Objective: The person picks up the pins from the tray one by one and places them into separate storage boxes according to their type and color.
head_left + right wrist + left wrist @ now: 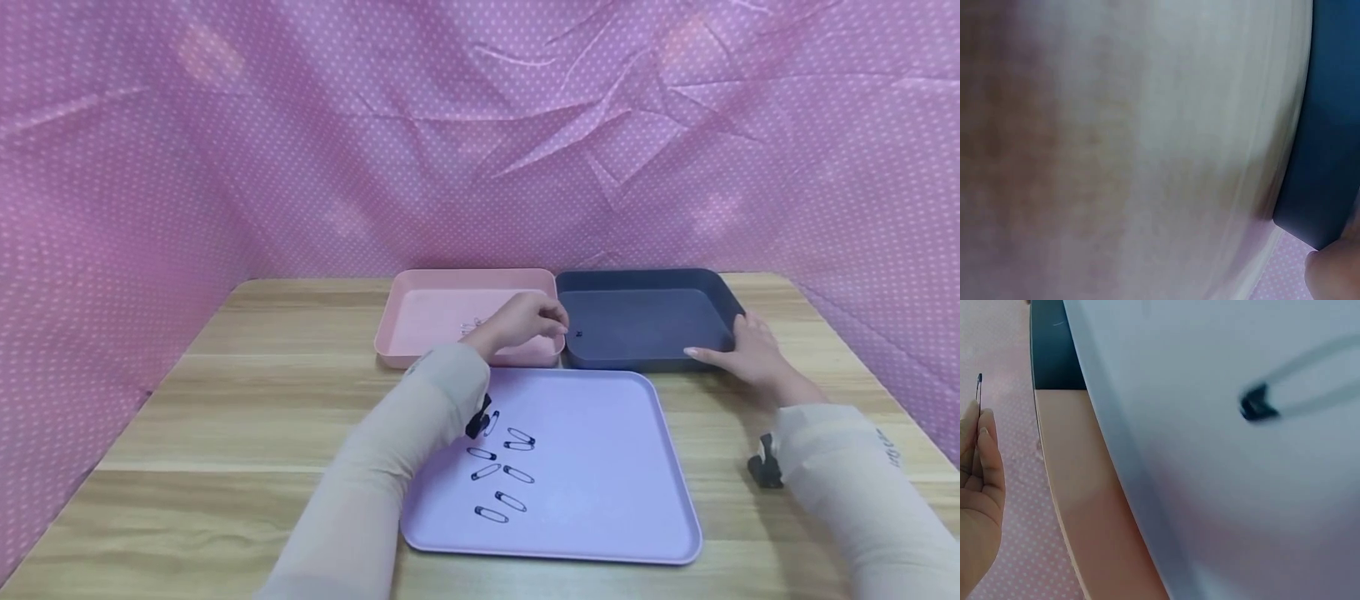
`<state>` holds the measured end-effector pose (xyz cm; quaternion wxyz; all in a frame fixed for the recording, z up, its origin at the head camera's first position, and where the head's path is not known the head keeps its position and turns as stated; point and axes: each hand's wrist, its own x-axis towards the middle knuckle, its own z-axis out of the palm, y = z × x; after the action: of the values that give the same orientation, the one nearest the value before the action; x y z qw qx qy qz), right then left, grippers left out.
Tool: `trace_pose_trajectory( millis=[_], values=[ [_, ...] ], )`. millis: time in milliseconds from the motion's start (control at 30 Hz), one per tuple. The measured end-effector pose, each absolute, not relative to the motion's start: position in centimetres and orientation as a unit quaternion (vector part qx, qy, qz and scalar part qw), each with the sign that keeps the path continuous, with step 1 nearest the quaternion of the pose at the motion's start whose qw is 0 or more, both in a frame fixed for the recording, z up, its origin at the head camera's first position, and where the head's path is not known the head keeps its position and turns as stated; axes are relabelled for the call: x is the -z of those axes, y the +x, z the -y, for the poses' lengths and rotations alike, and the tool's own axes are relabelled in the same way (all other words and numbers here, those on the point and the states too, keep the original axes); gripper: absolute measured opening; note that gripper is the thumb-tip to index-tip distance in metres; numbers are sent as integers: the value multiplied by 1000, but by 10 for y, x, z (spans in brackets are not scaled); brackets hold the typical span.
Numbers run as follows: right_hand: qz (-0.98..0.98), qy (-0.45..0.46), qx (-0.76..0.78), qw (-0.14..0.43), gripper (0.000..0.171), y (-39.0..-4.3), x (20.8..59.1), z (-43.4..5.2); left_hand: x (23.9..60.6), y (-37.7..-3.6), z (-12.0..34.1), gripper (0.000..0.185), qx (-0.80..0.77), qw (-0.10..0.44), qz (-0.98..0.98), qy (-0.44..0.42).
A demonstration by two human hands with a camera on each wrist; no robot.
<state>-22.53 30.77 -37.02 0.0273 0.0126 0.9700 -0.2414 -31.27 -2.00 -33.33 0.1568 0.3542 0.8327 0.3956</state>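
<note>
Left hand [525, 323], mine, pinches one safety pin [979, 394] between thumb and fingertips, held over the seam where the pink tray [420, 321] meets the dark tray [645, 321]. Nearest me, the lilac tray [600, 467] on the counter [247, 400] carries the remaining pins [502, 471], lying loose and apart. Right hand [742, 350] rests with relaxed fingers against the dark tray's near right corner, steadying it. Step in hand, as I judge it: carrying a pin from the lilac tray to a far tray. Next move calls for letting the pin drop cleanly inside one tray.
</note>
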Motion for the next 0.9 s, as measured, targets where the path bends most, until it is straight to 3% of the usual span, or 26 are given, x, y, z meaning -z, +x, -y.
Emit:
trace_pose_trajectory(
  millis=[433, 667, 900],
  values=[
    [-970, 15, 242, 26, 106, -225, 371, -309, 341, -316, -14, 12, -525, 153, -797, 257],
    [-970, 13, 241, 27, 106, -225, 372, -307, 350, -312, -39, 10, -590, 165, -773, 165],
    [-972, 15, 232, 24, 106, -227, 373, -308, 354, -305, -66, 11, -608, 135, -772, 129]
  ],
)
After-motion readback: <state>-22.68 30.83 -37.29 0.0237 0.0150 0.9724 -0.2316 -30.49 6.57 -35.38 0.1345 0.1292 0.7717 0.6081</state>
